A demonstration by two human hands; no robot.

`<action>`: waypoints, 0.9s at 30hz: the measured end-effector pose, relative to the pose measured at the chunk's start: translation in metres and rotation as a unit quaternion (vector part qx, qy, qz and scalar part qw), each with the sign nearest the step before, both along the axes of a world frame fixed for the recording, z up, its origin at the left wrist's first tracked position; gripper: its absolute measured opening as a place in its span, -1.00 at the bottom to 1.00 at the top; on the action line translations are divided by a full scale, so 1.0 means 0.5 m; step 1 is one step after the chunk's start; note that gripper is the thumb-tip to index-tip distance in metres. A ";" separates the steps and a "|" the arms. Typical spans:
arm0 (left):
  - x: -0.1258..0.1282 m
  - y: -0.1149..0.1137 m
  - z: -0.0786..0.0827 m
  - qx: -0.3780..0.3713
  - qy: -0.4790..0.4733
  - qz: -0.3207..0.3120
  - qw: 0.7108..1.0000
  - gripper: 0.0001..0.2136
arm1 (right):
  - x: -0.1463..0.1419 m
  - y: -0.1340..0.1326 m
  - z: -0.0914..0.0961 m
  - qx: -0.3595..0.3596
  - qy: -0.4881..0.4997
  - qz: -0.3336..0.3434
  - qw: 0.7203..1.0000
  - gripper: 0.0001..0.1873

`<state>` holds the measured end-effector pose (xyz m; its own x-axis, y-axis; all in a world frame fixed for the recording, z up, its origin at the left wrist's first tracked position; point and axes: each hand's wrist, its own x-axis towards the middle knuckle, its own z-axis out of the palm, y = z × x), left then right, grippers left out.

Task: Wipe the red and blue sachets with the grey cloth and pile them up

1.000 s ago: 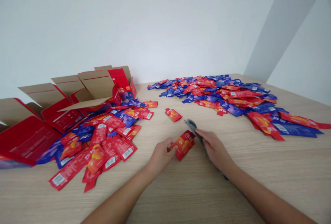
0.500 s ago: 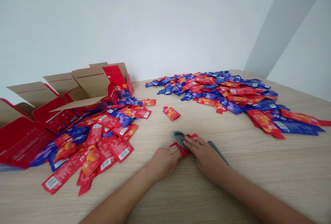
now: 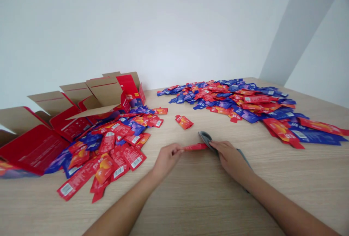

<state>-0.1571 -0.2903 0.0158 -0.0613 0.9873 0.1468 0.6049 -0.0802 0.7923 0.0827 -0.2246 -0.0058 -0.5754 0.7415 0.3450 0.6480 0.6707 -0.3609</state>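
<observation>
My left hand point(image 3: 167, 159) pinches the left end of a red sachet point(image 3: 195, 147), which is seen edge-on just above the wooden table point(image 3: 207, 199). My right hand point(image 3: 230, 157) is closed round a grey cloth point(image 3: 205, 138) and meets the sachet's right end. The cloth's tail trails out behind my right wrist. A single red sachet point(image 3: 184, 121) lies flat a little beyond both hands.
A heap of red and blue sachets point(image 3: 109, 145) spreads at the left in front of several open red cardboard boxes point(image 3: 68, 112). A larger heap of red and blue sachets point(image 3: 245, 105) covers the far right. A white wall stands behind.
The sachet was held up facing me, then pressed on the table under the cloth; now it is raised slightly and turned edge-on between both hands.
</observation>
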 end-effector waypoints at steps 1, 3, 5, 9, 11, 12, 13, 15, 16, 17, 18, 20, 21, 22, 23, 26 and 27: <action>-0.023 0.007 0.013 -0.006 -0.075 0.045 0.996 -0.80 | 0.005 0.004 -0.003 0.000 0.016 -0.003 1.000 -0.44; -0.078 0.016 0.044 0.016 -0.223 0.116 0.968 -0.81 | 0.007 0.004 -0.006 0.001 0.032 0.000 0.999 -0.45; -0.133 0.018 0.073 0.088 -0.339 0.181 0.919 -0.80 | 0.001 -0.002 -0.005 -0.001 0.033 0.007 0.999 -0.44; -0.185 0.029 0.074 0.067 -0.430 0.263 0.861 -0.82 | -0.016 -0.011 -0.001 -0.001 0.012 0.016 1.000 -0.40; -0.171 0.058 0.048 -0.010 -0.394 0.231 0.889 -0.86 | -0.022 -0.013 0.000 0.005 -0.007 0.019 1.000 -0.40; -0.157 0.082 0.034 -0.039 -0.340 0.197 0.919 -0.86 | -0.024 -0.013 0.000 0.008 -0.015 0.021 1.000 -0.40; -0.140 0.111 0.022 -0.055 -0.267 0.160 0.949 -0.84 | -0.025 -0.014 0.002 0.009 -0.022 0.022 0.999 -0.41; -0.105 0.179 0.004 -0.055 -0.078 0.084 0.992 -0.76 | -0.026 -0.016 0.005 0.006 -0.029 0.020 0.999 -0.43; -0.089 0.215 -0.001 -0.048 -0.017 0.062 0.997 -0.70 | -0.025 -0.018 0.006 0.002 -0.030 0.017 0.999 -0.44; -0.076 0.249 -0.003 -0.040 0.038 0.040 0.998 -0.63 | -0.025 -0.019 0.008 -0.004 -0.029 0.014 0.999 -0.45; -0.066 0.280 -0.004 -0.034 0.075 0.024 0.996 -0.57 | -0.025 -0.021 0.010 -0.010 -0.027 0.012 1.000 -0.46; -0.051 0.326 -0.005 -0.035 0.127 0.000 0.991 -0.52 | -0.024 -0.023 0.011 -0.021 -0.014 0.012 1.000 -0.45; -0.046 0.339 -0.006 -0.040 0.150 -0.008 0.988 -0.53 | -0.023 -0.023 0.011 -0.026 -0.002 0.010 1.000 -0.45; -0.040 0.344 -0.006 -0.046 0.169 -0.014 0.984 -0.55 | -0.021 -0.022 0.011 -0.030 0.017 0.007 0.999 -0.44; -0.033 0.342 -0.008 -0.052 0.186 -0.018 0.981 -0.56 | -0.019 -0.020 0.010 -0.031 0.041 0.001 0.999 -0.44; -0.002 0.292 -0.011 -0.041 0.271 -0.037 0.961 -0.60 | -0.008 -0.007 0.009 -0.019 0.135 -0.031 0.990 -0.47; 0.012 0.263 -0.012 -0.026 0.313 -0.049 0.948 -0.61 | -0.004 -0.002 0.009 -0.009 0.165 -0.044 0.985 -0.48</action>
<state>-0.1511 -0.1588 0.0099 0.1134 0.9907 0.0748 0.9496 -0.1302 0.2853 0.0806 -0.2258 -0.0011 -0.3678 0.7909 0.4891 0.5491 0.6092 -0.5722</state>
